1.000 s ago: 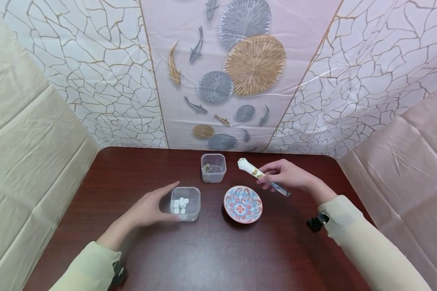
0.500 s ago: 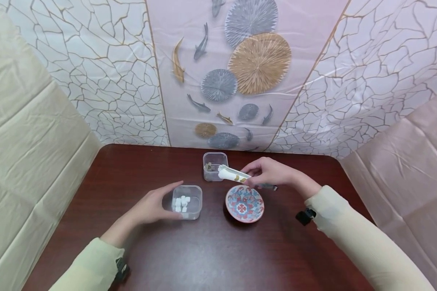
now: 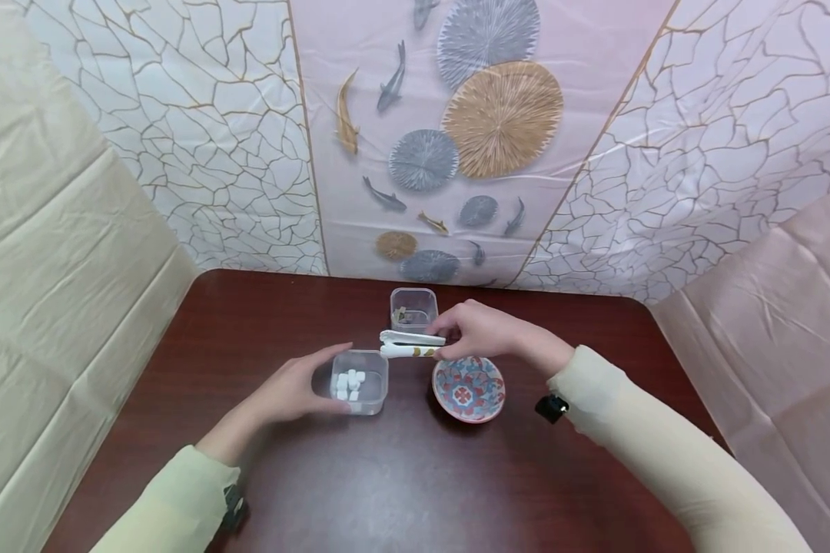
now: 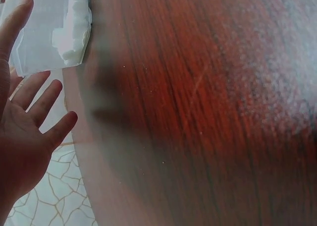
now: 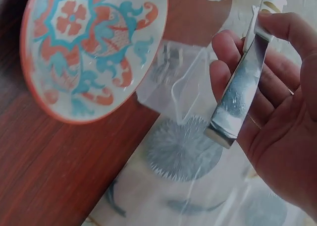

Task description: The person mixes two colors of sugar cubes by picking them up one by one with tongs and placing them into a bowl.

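Observation:
My left hand holds a clear plastic container from its left side, thumb along the near wall and index finger along the far wall. Its other fingers are spread in the left wrist view. Several white cubes lie inside, toward the container's left. My right hand grips a pair of tongs with white, gold-marked arms and a shiny metal end. The tongs' tips are parted, nothing between them, near the container's upper right rim. Below the right hand sits a patterned red-and-blue bowl.
A second clear plastic container, with small brownish pieces in it, stands at the back, partly behind the right hand. The dark red wooden table ends at a fabric backdrop printed with fish.
My right hand has carried the tongs left, from right of the bowl to beside the container of white cubes, turning them level. The left hand stays at that container.

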### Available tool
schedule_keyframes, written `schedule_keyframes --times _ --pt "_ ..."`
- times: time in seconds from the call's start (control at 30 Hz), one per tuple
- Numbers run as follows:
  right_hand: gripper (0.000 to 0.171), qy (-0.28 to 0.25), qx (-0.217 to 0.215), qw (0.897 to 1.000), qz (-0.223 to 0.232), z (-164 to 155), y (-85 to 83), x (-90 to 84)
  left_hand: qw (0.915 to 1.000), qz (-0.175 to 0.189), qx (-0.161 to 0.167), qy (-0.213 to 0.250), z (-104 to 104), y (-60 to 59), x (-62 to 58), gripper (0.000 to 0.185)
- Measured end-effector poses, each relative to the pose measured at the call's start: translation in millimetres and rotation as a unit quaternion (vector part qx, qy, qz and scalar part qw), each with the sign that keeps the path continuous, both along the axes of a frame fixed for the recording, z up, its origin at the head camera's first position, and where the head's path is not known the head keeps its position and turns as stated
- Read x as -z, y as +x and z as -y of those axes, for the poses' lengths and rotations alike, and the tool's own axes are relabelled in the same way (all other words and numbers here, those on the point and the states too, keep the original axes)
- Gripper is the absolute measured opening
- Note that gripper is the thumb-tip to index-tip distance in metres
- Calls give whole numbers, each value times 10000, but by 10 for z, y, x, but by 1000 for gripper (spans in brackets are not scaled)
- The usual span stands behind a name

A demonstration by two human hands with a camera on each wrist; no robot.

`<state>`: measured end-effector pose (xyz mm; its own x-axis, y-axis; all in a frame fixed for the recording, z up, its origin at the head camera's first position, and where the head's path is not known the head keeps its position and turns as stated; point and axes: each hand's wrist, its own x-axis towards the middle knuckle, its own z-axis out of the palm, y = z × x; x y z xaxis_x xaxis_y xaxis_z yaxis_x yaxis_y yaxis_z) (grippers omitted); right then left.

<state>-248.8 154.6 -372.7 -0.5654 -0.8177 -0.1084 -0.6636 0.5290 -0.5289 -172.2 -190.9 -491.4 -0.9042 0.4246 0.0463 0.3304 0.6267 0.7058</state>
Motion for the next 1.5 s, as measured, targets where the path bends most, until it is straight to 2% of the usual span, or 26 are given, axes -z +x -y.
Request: schedule_keyframes --times 0.1,0.2,0.33,0.53,0.67,0.93,1.13,1.5 --pt "22 131 -122 9997 -142 91 6 -4 10000 -25 27 -25 -6 -12 -5 101" --pt "20 387 -199 9979 -470 177 13 -8 10000 -60 62 -21 -12 -33 -16 100" --pt "14 826 -245 9905 -1071 281 27 -9 9999 -87 85 -5 -17 -64 -31 100" --pt "15 1153 -369 9807 -1535 424 74 -26 9999 -98 58 7 -11 -61 -37 99" --pt "6 1500 -411 9697 -1882 525 109 -52 9999 -112 53 41 -11 -43 -52 98" --pt "9 2145 -488 9458 -2389 684 154 -66 9999 -81 52 59 -16 -36 -41 99" --pt "8 2190 -609 9383 -2605 732 179 -20 9999 79 25 91 -18 -28 -34 99" --pt "15 2295 -755 9245 -2949 809 255 13 9999 11 46 101 13 -16 -18 98"
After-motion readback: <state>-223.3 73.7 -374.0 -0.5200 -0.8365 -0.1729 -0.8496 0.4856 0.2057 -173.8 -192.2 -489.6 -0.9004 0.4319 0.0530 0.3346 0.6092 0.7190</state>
